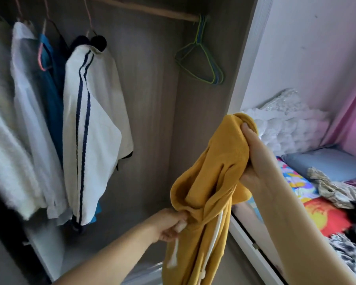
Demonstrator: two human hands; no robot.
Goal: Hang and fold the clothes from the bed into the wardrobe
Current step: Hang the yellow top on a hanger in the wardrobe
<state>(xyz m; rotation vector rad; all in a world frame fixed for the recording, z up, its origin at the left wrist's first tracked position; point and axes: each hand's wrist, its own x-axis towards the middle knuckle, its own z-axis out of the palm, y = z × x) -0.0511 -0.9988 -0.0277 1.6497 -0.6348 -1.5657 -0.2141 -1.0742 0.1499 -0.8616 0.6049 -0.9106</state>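
Note:
A mustard-yellow hooded top [210, 182] with white drawstrings hangs in front of the open wardrobe [152, 99]. My right hand [255, 155] grips its upper part, thumb pressed into the fabric. Lower down, my left hand [171, 227] pinches a fold of the same top near the hood. Empty green and blue wire hangers [203, 58] hang at the right end of the wooden rail [152, 9]. At the right, the bed [317, 202] holds several loose garments [337, 192].
Hung at the wardrobe's left are a fluffy white top [2, 140], a white shirt [33, 120], a blue garment [53, 99] and a white jacket with navy stripes [95, 130]. The white wardrobe frame [247, 68] stands between wardrobe and bed. A blue pillow [327, 163] lies by the pink wall.

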